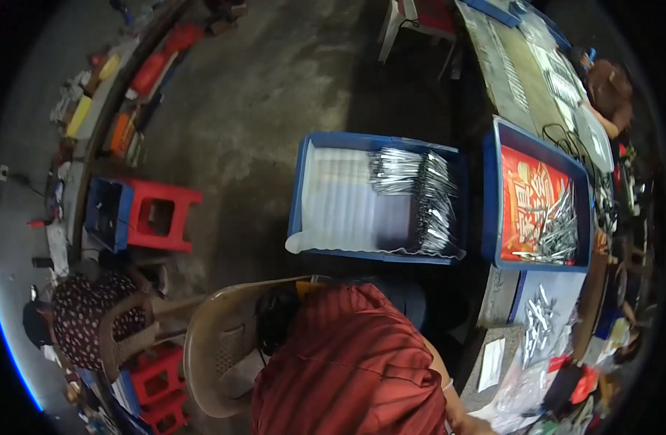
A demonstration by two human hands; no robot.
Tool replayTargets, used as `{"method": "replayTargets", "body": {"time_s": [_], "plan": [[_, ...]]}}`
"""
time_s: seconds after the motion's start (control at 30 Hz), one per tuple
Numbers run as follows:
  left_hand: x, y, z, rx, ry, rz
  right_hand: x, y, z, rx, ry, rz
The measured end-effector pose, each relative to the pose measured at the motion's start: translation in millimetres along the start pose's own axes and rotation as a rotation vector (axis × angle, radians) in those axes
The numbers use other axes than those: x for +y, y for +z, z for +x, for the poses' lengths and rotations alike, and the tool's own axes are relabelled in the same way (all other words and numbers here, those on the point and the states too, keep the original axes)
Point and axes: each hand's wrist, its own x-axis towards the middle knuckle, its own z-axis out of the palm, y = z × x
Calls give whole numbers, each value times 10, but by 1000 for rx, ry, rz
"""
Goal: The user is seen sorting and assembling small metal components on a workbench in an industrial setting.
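- The loose metal pieces (540,319), the work nearest the visible arm, lie jumbled on the worktable at the lower right, just beyond a crumpled clear plastic sheet (518,395), spread thin there perhaps so single ones can be picked out
- The right hand (472,426) is at the bottom edge, near that plastic, mostly cut off; whether it grasps anything or is relaxed I cannot tell, and the left hand is out of view, so its state is unknown
- A white slip (492,364) lies flat on a grey board beside the plastic, likely put at the table's near edge for easy reach
- Past the pieces, a blue tray (540,266) holds a slanting heap of metal parts (561,235) on a red printed sheet (529,196), which probably shields them from the bottom; its walls keep the heap together
- Left of it, a blue crate (298,188) has a pale liner (336,196) and slender metal parts (434,203) laid side by side in groups at its right end, apparently to pack closely and stay in order
- Farther out, a co-worker (609,90) leans at the table's far right, and red stools (166,214) stand at left
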Motion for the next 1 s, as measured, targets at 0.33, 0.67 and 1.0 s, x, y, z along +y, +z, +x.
{"method": "replayTargets", "body": {"time_s": [0.33, 0.67, 1.0], "plan": [[237, -577, 292, 186, 257, 59, -1171, 534, 400, -421, -390, -215], [351, -864, 81, 260, 292, 52, -2031, 636, -123, -660, -575, -380], [538, -1169, -693, 231, 26, -1, -2292, -623, 247, -559, -485, -253]]}}
